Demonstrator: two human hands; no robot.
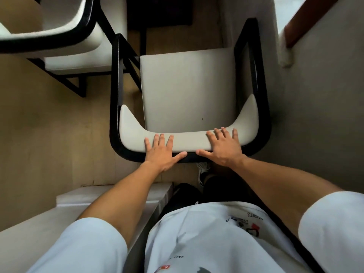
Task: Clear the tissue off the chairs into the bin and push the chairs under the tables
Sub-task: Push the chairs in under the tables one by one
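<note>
A white-cushioned chair with a black frame [189,87] stands right in front of me, seen from above. Its seat is bare; I see no tissue on it. My left hand [162,151] and my right hand [222,145] both lie over the top of its curved backrest [189,141]. On each hand the fingers are spread on the white padding and the thumb is against the black outer frame. The front of the seat points toward a dark table base [157,10] at the top of the view. No bin is in view.
A second, matching chair [65,34] stands at the upper left, close to the first chair's left arm. A pale wall [315,115] with a wooden rail [319,18] runs along the right. A white ledge [65,213] sits at my lower left. The floor is wooden.
</note>
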